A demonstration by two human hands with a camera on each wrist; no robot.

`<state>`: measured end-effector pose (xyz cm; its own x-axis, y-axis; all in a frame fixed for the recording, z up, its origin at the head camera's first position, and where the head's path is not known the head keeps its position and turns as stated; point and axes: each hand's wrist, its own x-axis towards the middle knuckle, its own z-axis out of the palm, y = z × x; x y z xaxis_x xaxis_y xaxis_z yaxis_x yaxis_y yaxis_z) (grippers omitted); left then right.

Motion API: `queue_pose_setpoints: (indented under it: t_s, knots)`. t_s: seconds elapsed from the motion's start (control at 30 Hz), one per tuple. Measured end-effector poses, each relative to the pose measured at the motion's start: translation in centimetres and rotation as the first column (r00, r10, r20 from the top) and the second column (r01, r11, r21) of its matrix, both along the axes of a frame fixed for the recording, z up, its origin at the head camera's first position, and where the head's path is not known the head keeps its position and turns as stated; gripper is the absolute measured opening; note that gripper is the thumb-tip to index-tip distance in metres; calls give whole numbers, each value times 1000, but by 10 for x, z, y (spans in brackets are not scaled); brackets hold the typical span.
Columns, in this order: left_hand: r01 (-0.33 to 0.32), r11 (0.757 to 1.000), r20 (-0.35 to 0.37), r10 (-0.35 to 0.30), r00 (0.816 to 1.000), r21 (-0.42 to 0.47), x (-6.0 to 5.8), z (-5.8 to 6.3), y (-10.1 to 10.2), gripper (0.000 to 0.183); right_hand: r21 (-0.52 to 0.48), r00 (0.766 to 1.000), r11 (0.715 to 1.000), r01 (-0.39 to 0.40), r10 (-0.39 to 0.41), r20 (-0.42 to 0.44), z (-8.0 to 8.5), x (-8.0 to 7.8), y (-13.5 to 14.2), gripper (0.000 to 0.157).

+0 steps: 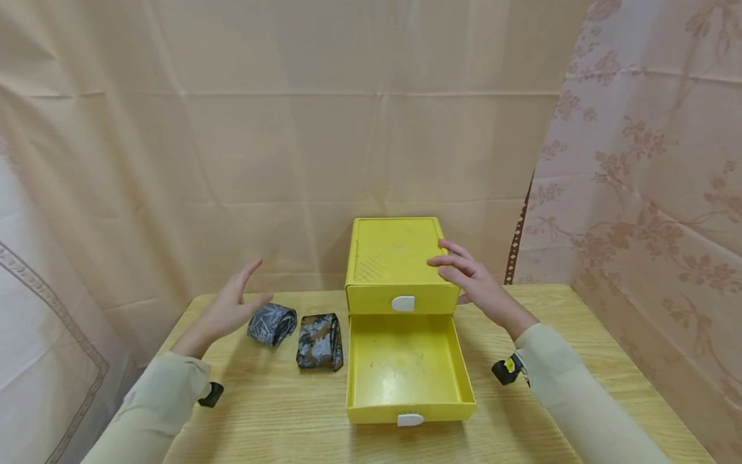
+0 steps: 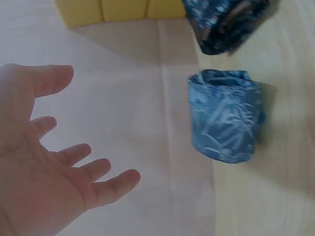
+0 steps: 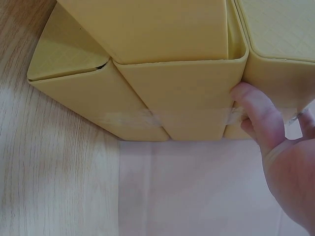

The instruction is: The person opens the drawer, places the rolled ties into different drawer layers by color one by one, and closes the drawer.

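Observation:
A yellow drawer unit stands on the table with a lower drawer pulled out and bare inside. My right hand rests at its upper right edge, fingers on the top, and in the right wrist view the thumb touches the side wall. To the left of the unit lies a folded camouflage cloth in brown, grey and black. Beside that is a rolled grey patterned cloth, bluish in the left wrist view. My left hand, fingers spread and holding nothing, hovers left of this roll.
The wooden table has its back edge by a beige curtain. A floral curtain hangs at the right. White handles stick out from the drawer fronts.

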<state>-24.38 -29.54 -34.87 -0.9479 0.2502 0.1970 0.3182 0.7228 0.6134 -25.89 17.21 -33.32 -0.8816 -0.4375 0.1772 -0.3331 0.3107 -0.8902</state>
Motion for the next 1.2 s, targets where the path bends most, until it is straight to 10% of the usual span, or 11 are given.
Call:
queue_pose_setpoints:
  t_s: [0.4,1.2]
  knots:
    - [-72,997,232,63,971,33,-13,-30,-7,84,-8,1000,1000,4,-4,-7,0,-1,1,35]
    - [-108,994,383,88,920,30,-22,-57,-8,76,-37,1000,999,0,1,27,0,-1,-1,36]
